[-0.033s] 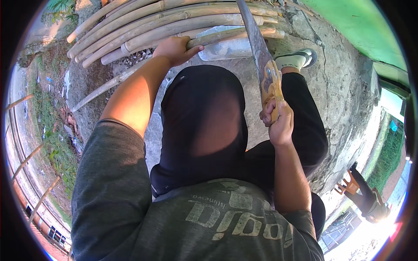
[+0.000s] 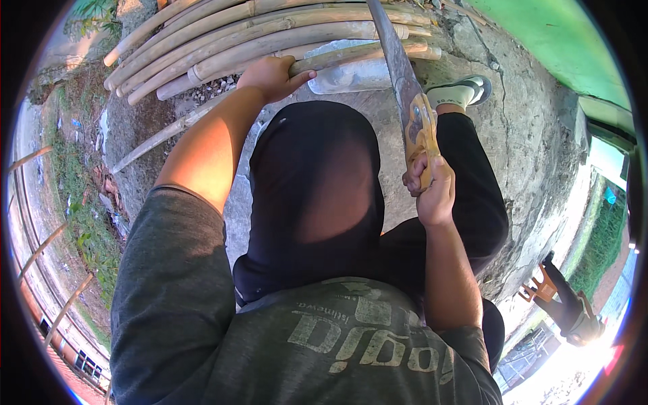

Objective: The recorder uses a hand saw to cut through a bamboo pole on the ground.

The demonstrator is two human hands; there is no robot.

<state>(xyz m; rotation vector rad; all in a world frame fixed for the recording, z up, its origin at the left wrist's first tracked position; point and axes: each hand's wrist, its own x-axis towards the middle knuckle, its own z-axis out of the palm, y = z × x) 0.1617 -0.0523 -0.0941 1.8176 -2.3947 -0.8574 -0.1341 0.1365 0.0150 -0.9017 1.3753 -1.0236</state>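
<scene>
My left hand [image 2: 268, 78] is closed round a bamboo pole [image 2: 341, 57], thumb stretched along its near side. The pole slants down to the left past my wrist, and its right part rests over a pale, light-grey block [image 2: 351, 78] on the ground. In my right hand [image 2: 433, 192] is a handsaw [image 2: 397, 73], gripped by its yellowish wooden handle. Its long, stained metal blade points away from me and crosses over the pole near the right end. From this angle I cannot tell whether the teeth touch the bamboo.
Several long bamboo poles [image 2: 236, 35] lie side by side just beyond. My sandalled foot [image 2: 466, 90] stands on cracked concrete [image 2: 533, 135] right of the blade. A green wall [image 2: 560, 44] rises at the far right. Another person [image 2: 574, 314] is at the lower right, near a brown chair [image 2: 540, 287].
</scene>
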